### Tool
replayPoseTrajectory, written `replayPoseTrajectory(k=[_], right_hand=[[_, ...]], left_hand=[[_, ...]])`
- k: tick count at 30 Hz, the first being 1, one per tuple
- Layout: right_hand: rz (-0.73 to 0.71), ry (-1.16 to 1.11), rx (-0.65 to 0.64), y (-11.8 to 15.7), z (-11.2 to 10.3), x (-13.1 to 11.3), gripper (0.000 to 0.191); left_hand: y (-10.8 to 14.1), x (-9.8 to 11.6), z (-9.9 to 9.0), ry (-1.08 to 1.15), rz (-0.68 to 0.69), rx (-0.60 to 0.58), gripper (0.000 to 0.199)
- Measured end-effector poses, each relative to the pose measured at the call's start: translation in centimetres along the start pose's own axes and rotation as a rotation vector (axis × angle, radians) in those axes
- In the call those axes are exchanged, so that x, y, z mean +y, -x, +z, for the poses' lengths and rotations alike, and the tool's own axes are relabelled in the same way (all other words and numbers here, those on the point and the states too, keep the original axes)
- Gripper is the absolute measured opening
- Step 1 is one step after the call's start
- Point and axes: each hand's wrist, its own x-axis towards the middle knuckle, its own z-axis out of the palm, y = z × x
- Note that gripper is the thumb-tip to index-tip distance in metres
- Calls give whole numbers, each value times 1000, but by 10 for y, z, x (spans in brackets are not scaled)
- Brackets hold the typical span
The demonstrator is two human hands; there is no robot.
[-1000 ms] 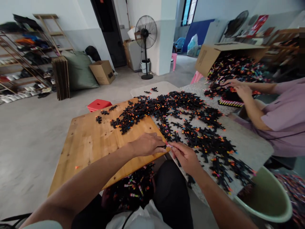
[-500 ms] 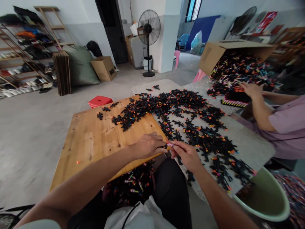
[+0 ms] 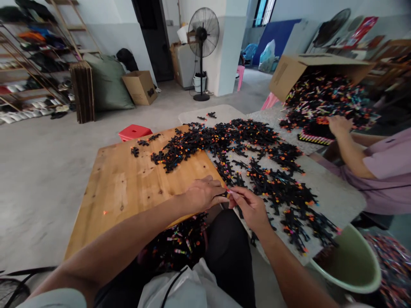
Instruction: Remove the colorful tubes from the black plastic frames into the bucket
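My left hand is closed at the right edge of the wooden tabletop, with a small black toy gun mostly hidden in its fingers. Against it, my right hand pinches a small pink piece between thumb and fingers. The fingertips of both hands meet there, too small to show the exact fit. Beyond them spreads a heap of black toy guns with orange, yellow and blue bits, across the wooden top and the speckled grey table.
A container of coloured toy parts sits below the wooden top by my legs. At right, a co-worker's hand is near a tipped carton spilling parts. A green tub stands lower right. One orange piece lies at left.
My hands stay together, with the right fingers slightly closer over the pink piece. The co-worker's hand has shifted a little. The view has tilted slightly.
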Motion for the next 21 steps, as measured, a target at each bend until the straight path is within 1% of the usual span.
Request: replayPoseTrajectory(k=[2, 3, 5, 7, 11, 14, 17, 21], right_hand=[[-55, 76, -5, 1, -3, -2, 28], [-56, 79, -15, 1, -5, -2, 28], [-2, 7, -48, 0, -7, 0, 28], [72, -118, -68, -2, -7, 3, 30], [180, -299, -57, -4, -3, 5, 31], [236, -380, -46, -1, 1, 6, 33], [233, -357, -52, 2, 2, 9, 33], [164, -300, -61, 5, 0, 14, 28]], left_hand=[[1, 3, 0, 21, -14, 8, 51], [1, 4, 0, 31, -25, 7, 50], [1, 5, -1, 48, -41, -12, 48], [0, 6, -3, 76, -45, -35, 46], [-3, 8, -10, 194, -55, -75, 44], [-4, 12, -15, 201, -75, -116, 45], [-4, 18, -16, 155, -81, -118, 48], [0, 24, -12, 61, -104, -87, 51]])
